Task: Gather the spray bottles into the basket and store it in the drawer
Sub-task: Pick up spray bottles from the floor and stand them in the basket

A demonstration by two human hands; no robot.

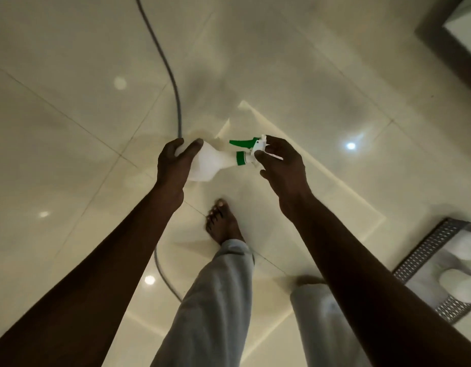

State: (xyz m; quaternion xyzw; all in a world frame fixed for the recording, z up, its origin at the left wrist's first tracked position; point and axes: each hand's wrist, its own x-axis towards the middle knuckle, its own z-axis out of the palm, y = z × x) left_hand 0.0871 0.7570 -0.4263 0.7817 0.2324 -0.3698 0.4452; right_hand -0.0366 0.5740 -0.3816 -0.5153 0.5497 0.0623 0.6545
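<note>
A white spray bottle with a green collar and green trigger lies sideways in the air above the floor, held between both hands. My left hand wraps around its body at the base end. My right hand pinches the white nozzle head at the other end. At the lower right edge stands a grey perforated basket on the floor, with white bottles lying inside it. No drawer is in view.
The floor is glossy cream tile with lamp reflections. A grey cable runs from the top down past my left hand and behind my legs. My bare foot is below the bottle. A dark wooden frame fills the top right corner.
</note>
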